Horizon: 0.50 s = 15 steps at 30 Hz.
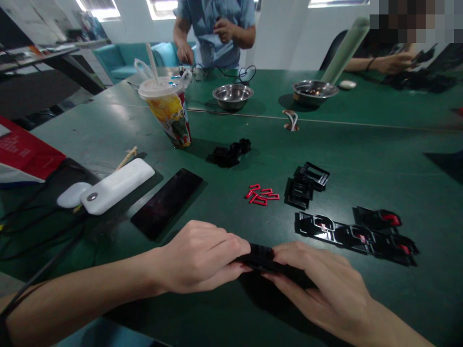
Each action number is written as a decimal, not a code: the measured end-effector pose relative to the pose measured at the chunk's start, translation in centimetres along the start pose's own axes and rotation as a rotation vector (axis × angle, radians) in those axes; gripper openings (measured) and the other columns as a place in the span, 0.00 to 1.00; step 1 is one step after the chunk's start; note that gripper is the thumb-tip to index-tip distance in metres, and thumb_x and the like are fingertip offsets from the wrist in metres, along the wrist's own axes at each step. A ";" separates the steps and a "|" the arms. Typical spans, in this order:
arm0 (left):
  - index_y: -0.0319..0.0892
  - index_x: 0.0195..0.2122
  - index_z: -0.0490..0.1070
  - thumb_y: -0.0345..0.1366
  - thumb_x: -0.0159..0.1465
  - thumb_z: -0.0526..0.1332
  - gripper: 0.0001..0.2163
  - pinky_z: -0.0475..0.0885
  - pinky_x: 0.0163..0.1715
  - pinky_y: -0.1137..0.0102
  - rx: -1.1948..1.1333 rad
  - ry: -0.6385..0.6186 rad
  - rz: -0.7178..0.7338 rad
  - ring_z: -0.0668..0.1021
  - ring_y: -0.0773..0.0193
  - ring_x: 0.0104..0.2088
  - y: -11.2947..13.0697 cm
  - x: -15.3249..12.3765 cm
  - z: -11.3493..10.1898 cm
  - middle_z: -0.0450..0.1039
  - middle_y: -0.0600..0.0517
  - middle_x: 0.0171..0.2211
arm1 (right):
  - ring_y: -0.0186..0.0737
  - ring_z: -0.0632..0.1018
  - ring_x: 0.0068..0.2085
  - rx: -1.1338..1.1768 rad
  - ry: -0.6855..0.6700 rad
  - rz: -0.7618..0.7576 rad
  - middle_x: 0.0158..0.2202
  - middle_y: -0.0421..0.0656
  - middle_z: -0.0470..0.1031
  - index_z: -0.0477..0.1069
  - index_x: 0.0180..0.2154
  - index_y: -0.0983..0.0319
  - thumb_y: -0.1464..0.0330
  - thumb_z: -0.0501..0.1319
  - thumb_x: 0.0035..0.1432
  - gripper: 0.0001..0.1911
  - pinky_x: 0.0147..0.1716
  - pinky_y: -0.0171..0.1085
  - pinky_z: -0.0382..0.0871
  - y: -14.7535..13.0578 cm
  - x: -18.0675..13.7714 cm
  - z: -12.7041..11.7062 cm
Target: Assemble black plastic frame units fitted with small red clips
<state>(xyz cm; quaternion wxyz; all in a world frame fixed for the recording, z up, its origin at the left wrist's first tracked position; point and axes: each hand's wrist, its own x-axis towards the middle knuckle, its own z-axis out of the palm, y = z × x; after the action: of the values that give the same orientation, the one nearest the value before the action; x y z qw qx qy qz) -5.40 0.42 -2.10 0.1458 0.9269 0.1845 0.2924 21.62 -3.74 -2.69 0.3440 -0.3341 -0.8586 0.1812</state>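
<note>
Between my two hands is a flat black plastic part (261, 256), held edge-on above the near side of the green table (224, 212). My left hand (202, 255) pinches its left end, thumb below and fingers on top. At the other end, my right hand (321, 284) grips it in the same way. Just beyond lie several small red plastic clips (259, 195). Several black rectangular frames (302, 187) are piled to their right. Black plates with red clips fitted (354, 236) lie in a row beside my right hand. Much of the held part is covered by my fingers.
Left of my hands lie a black phone (168, 202) and a white power bank (117, 185) with cables. A lidded drink cup (170, 113) stands beyond, near black parts (231, 153). Farther back are two steel bowls (233, 99) (314, 94). Two people work across the table.
</note>
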 end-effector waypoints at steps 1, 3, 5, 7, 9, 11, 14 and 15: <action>0.39 0.50 0.71 0.35 0.78 0.57 0.07 0.75 0.32 0.70 0.004 -0.002 0.004 0.84 0.64 0.31 0.0 0.0 0.0 0.85 0.49 0.41 | 0.37 0.85 0.37 0.005 0.000 -0.001 0.41 0.40 0.83 0.71 0.49 0.59 0.71 0.61 0.74 0.04 0.36 0.34 0.78 0.0 0.0 0.0; 0.39 0.50 0.72 0.35 0.78 0.57 0.07 0.74 0.31 0.70 0.011 -0.008 0.009 0.83 0.64 0.30 0.0 0.1 -0.1 0.84 0.49 0.40 | 0.37 0.85 0.37 0.008 0.000 0.001 0.41 0.40 0.83 0.71 0.49 0.59 0.71 0.62 0.73 0.05 0.36 0.34 0.78 0.0 0.1 0.1; 0.39 0.50 0.72 0.35 0.78 0.56 0.07 0.73 0.31 0.70 0.018 -0.010 0.011 0.82 0.64 0.29 0.0 0.1 -0.1 0.84 0.49 0.40 | 0.37 0.86 0.37 0.006 0.007 0.003 0.41 0.40 0.83 0.71 0.49 0.59 0.72 0.62 0.73 0.05 0.35 0.34 0.78 0.0 0.2 0.1; 0.39 0.49 0.72 0.35 0.78 0.56 0.07 0.72 0.31 0.70 0.025 -0.008 0.012 0.82 0.65 0.29 0.1 0.0 -0.1 0.84 0.50 0.39 | 0.37 0.85 0.36 0.006 0.003 0.005 0.40 0.40 0.83 0.71 0.48 0.59 0.71 0.62 0.72 0.05 0.35 0.34 0.78 0.1 0.2 0.1; 0.39 0.49 0.72 0.35 0.78 0.57 0.07 0.71 0.30 0.70 0.031 -0.008 0.011 0.81 0.65 0.28 0.1 0.0 0.0 0.84 0.50 0.39 | 0.36 0.85 0.36 0.013 -0.002 0.007 0.40 0.40 0.83 0.71 0.48 0.59 0.71 0.63 0.72 0.05 0.34 0.33 0.77 0.1 0.1 0.1; 0.39 0.49 0.72 0.35 0.78 0.57 0.06 0.70 0.29 0.69 0.035 -0.008 0.011 0.80 0.65 0.28 0.1 -0.1 0.0 0.84 0.51 0.38 | 0.36 0.85 0.36 0.023 -0.006 0.011 0.40 0.40 0.83 0.71 0.48 0.59 0.71 0.63 0.72 0.05 0.34 0.33 0.77 0.1 0.1 0.1; 0.39 0.49 0.72 0.34 0.78 0.58 0.06 0.69 0.29 0.69 0.040 -0.003 0.011 0.79 0.65 0.27 0.1 -0.1 0.0 0.84 0.51 0.38 | 0.36 0.85 0.37 0.028 -0.009 0.015 0.41 0.40 0.84 0.71 0.49 0.59 0.72 0.64 0.72 0.06 0.35 0.33 0.77 0.1 0.1 0.0; 0.39 0.49 0.72 0.34 0.78 0.58 0.06 0.69 0.29 0.69 0.041 -0.001 0.015 0.79 0.65 0.27 0.1 -0.1 0.0 0.84 0.51 0.38 | 0.36 0.85 0.37 0.027 -0.011 0.016 0.41 0.40 0.84 0.71 0.49 0.59 0.72 0.63 0.72 0.06 0.35 0.33 0.77 0.1 0.1 0.0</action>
<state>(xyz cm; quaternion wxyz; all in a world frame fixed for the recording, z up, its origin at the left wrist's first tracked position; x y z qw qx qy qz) -5.39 0.30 -2.11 0.1248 0.9312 0.1836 0.2890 21.60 -3.58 -2.76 0.3423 -0.3353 -0.8553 0.1972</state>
